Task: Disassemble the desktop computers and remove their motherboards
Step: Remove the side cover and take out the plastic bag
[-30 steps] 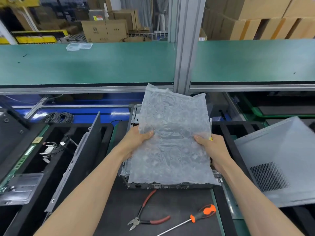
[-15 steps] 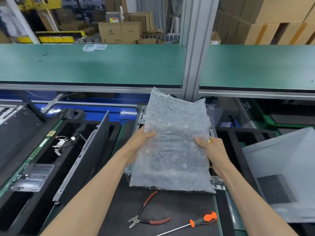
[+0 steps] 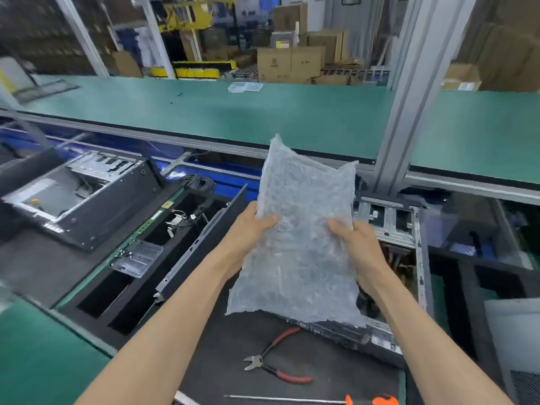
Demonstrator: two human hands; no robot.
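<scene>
My left hand [image 3: 251, 226] grips the bag's [image 3: 301, 229] left edge and my right hand [image 3: 355, 241] grips its right edge, so it stays flat and safe. The bag is bubbly and see-through, with something dark inside. It hangs above the open case [image 3: 409, 229].

The bubble-wrap bag [image 3: 304, 229] I hold is cloudy grey-clear, my pliers [image 3: 277, 363] red-handled, screwdriver [image 3: 380, 401] orange-handled, the conveyor belt [image 3: 263, 112] plain green.

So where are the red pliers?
In the head view, the red-handled cutting pliers lie on the dark mat at the bottom centre, below the bubble-wrap bag and above the orange-handled screwdriver.
</scene>
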